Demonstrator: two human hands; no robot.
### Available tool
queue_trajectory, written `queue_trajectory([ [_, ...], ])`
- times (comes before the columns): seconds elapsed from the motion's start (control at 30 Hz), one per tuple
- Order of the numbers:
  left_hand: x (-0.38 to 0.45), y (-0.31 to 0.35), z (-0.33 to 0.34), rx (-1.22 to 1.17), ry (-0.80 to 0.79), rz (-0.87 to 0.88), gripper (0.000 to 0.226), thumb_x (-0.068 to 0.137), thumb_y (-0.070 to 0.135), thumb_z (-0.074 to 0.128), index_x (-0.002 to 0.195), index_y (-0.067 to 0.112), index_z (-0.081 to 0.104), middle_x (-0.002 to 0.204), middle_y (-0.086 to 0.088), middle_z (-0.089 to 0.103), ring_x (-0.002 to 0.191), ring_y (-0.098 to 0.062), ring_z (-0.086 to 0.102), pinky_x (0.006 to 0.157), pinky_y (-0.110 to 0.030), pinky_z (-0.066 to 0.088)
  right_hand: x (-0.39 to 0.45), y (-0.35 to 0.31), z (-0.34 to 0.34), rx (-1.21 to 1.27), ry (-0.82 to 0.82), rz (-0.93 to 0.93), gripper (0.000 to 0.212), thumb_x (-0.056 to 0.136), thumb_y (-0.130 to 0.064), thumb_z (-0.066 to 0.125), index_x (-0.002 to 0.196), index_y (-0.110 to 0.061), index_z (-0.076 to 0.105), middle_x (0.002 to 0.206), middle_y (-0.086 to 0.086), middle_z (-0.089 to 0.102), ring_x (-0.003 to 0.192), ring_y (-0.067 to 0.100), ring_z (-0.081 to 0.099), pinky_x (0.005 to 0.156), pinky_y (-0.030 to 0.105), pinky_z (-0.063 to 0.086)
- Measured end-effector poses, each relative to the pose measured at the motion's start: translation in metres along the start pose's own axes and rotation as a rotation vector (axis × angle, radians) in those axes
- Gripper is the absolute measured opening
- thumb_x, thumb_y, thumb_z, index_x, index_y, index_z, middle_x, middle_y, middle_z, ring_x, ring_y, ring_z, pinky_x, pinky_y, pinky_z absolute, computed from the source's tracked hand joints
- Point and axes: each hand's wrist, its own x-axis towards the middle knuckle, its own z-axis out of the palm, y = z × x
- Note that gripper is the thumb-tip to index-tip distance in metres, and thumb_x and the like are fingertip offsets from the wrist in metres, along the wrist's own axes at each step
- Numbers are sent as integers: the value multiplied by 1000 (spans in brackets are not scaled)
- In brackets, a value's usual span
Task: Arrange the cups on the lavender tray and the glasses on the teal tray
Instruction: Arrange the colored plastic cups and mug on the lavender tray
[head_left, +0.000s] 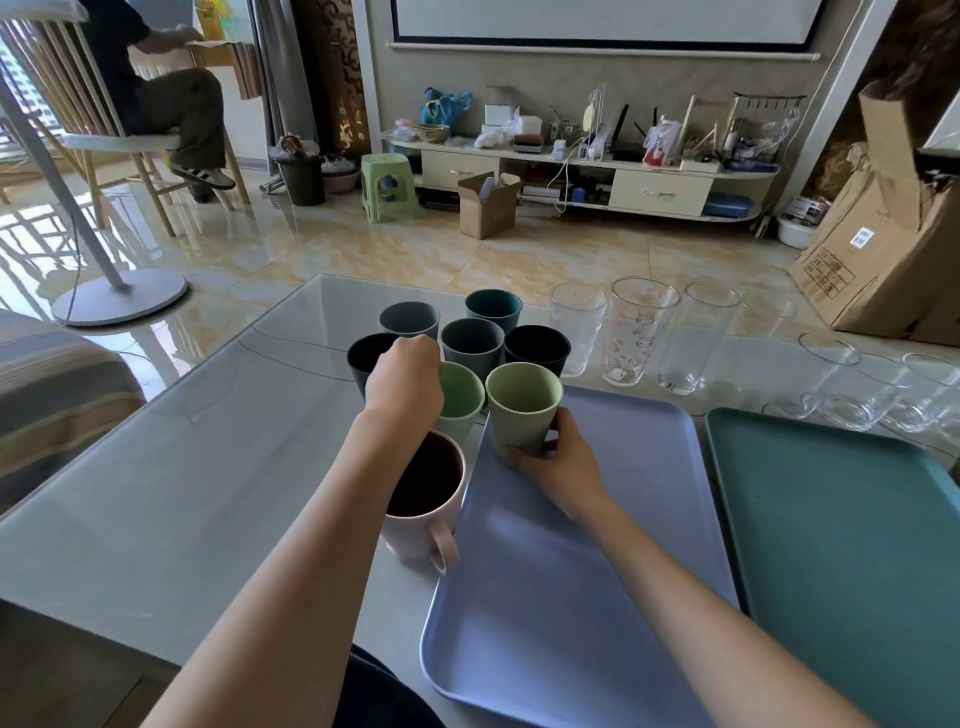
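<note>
The right grip held an olive cup upright at the lavender tray's far corner; the left grip clasped a mint cup.

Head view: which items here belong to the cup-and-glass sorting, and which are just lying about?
Job: lavender tray; teal tray; olive cup held by the right hand; mint cup under the left hand; pink mug; five dark cups; tall glasses; short glasses.

Lying about: green stool; cardboard boxes; fan base; seated person.
</note>
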Motion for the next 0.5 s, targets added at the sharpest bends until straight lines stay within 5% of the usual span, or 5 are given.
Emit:
queue_trajectory([
  [0.17,1,-8,-12,-106,92,-69,42,80,-9,47,115,7,64,115,-19,60,99,-38,58,83,-42,49,-11,0,4,-174,225,-119,70,70,-38,72,131,-18,42,124,2,53,113,24,50,92,46,46],
  [0.33,2,-10,-28,-276,307,-169,43,77,-7,49,112,11,67,114,-15,62,100,-34,59,74,-31,41,-30,-41,4,-93,545,-502,37,73,-11,55,110,-13,54,97,-6,51,87,11,47,81,38,47],
  [0.4,-1,-7,-36,-357,391,-179,46,74,-8,48,111,12,68,112,-12,65,99,-32,59,75,-28,43,-30,-61,6,-41,489,-555,40,73,-9,55,112,-13,54,99,-5,52,87,11,49,80,35,48],
  [0.5,-4,0,-42,-537,422,-125,43,71,-4,51,103,14,72,106,-7,69,93,-29,64,80,-38,56,-22,-87,14,-24,189,-531,65,74,-22,66,134,-17,42,123,-2,52,112,12,50,89,21,48],
])
